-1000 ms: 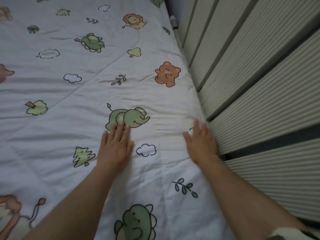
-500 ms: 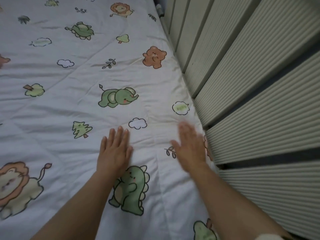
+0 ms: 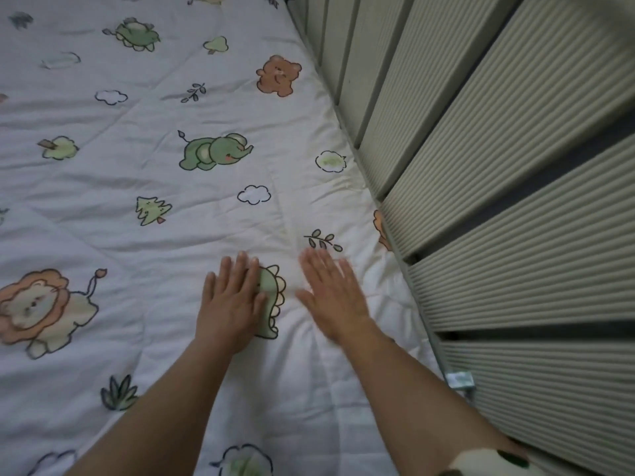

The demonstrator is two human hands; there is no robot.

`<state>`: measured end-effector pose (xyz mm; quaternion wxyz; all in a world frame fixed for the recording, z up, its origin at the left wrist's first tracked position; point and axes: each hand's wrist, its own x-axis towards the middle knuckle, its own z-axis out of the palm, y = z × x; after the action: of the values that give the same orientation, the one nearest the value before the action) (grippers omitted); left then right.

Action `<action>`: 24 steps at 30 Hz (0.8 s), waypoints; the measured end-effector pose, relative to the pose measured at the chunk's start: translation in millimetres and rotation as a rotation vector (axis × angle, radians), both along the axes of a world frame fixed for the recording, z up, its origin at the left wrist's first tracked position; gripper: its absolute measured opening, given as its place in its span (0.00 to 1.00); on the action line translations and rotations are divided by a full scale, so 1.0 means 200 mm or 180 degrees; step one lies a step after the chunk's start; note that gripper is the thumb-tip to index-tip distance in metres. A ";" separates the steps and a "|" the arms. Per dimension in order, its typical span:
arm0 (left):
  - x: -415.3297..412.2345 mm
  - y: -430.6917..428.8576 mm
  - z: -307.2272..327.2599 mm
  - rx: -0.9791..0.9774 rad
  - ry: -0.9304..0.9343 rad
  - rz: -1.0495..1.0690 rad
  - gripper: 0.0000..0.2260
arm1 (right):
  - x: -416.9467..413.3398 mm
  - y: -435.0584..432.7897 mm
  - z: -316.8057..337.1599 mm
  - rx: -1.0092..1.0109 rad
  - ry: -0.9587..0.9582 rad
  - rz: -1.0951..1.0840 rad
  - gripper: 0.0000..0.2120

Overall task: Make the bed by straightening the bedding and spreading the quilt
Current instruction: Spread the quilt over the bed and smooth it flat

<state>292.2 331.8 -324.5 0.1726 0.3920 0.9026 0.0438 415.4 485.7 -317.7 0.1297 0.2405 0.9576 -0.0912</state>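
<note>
I see the quilt (image 3: 137, 201) spread over the bed, its right edge against the ribbed wall panels (image 3: 515, 201). My left hand (image 3: 230, 304) lies flat on it, fingers straight, hiding half a green dinosaur print (image 3: 273, 300). My right hand (image 3: 331, 297) is blurred, fingers spread and holding nothing; I cannot tell whether it touches. The panels cut off an orange print (image 3: 379, 228).

Illumination is dim, soft and diffuse, with a cool grey cast. The white quilt printed with cartoon animals (image 3: 192, 242) is evenly lit and shows only faint shading along its creases. Weak shadows lie beside both forearms. The right hand (image 3: 335, 297) is smeared by motion blur, while the left hand (image 3: 230, 304) is sharper. Wide-angle distortion fans the beige ribbed wall panels (image 3: 515, 149) outward at the right edge. The gaps between them fall into deep shadow.
</note>
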 end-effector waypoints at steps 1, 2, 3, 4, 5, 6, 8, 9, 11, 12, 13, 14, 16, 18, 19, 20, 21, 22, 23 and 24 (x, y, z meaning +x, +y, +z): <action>0.02 -0.03 -0.02 0.0007 -0.0040 -0.0016 0.35 | 0.09 0.03 -0.02 0.0104 -0.0046 -0.0255 0.31; 0.04 -0.05 -0.03 0.0032 -0.0053 -0.0037 0.35 | 0.17 0.06 -0.03 0.0167 -0.0102 -0.0680 0.31; 0.05 -0.07 -0.04 0.0034 -0.0051 -0.0058 0.35 | 0.23 0.08 -0.03 0.0149 -0.0237 -0.1191 0.33; 0.06 -0.09 -0.04 -0.0005 -0.0047 -0.0092 0.36 | 0.26 0.08 -0.01 0.0031 -0.0377 -0.1723 0.34; 0.07 -0.10 -0.04 -0.0037 -0.0059 -0.0139 0.36 | 0.27 0.07 0.01 -0.0113 -0.0475 -0.2170 0.35; 0.09 -0.13 -0.03 -0.0068 -0.0090 -0.0210 0.36 | 0.28 0.02 0.04 -0.0133 -0.0531 -0.2374 0.36; 0.16 -0.19 0.01 -0.0058 -0.0131 -0.0369 0.36 | 0.30 -0.15 0.09 0.0142 -0.0247 -0.1999 0.34; 0.19 -0.21 0.02 -0.0014 -0.0151 -0.0440 0.36 | 0.29 -0.25 0.10 0.0193 0.0028 -0.1603 0.33; 0.26 -0.24 0.06 0.0115 -0.0189 -0.0567 0.35 | 0.27 -0.45 0.11 0.0140 0.0350 -0.0849 0.31; 0.29 -0.27 0.08 0.0137 -0.0180 -0.0684 0.35 | 0.27 -0.54 0.11 0.0068 0.0357 -0.0593 0.30; 0.32 -0.29 0.08 0.0137 -0.0160 -0.0795 0.35 | 0.27 -0.60 0.10 -0.0043 0.0277 -0.0460 0.30; 0.35 -0.31 0.08 0.0126 -0.0122 -0.0915 0.35 | 0.31 -0.64 0.08 -0.0138 0.0178 -0.0411 0.30; 0.38 -0.35 0.06 0.0119 -0.0102 -0.1016 0.35 | 0.45 -0.63 0.04 -0.0180 0.0071 -0.0546 0.32; 0.41 -0.38 0.04 -0.0011 -0.0104 -0.1048 0.36 | 0.65 -0.56 0.00 -0.0038 -0.0056 -0.0947 0.32; 0.43 -0.39 0.02 -0.0072 -0.0118 -0.1062 0.36 | 0.75 -0.50 -0.02 0.0054 -0.0142 -0.1292 0.31; 0.44 -0.41 0.01 -0.0069 -0.0150 -0.1056 0.36 | 0.84 -0.46 -0.04 0.0091 -0.0252 -0.1728 0.30; 0.46 -0.43 0.00 -0.0061 -0.0189 -0.1033 0.36 | 0.93 -0.42 -0.03 0.0044 -0.0392 -0.2246 0.31; 0.47 -0.43 0.00 -0.0049 -0.0229 -0.1007 0.36 | 0.97 -0.38 -0.02 -0.0082 -0.0495 -0.2774 0.32; 0.51 -0.45 -0.01 -0.0052 -0.0254 -0.0997 0.36 | 1.03 -0.38 0.01 -0.0182 -0.0555 -0.3197 0.33; 0.52 -0.47 -0.01 -0.0045 -0.0242 -0.0974 0.36 | 1.04 -0.40 0.02 -0.0144 -0.0520 -0.3362 0.33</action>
<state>396.0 238.6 -326.9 0.2141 0.5218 0.8254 0.0255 623.8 406.2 -313.3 0.1455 0.6932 0.6907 -0.1457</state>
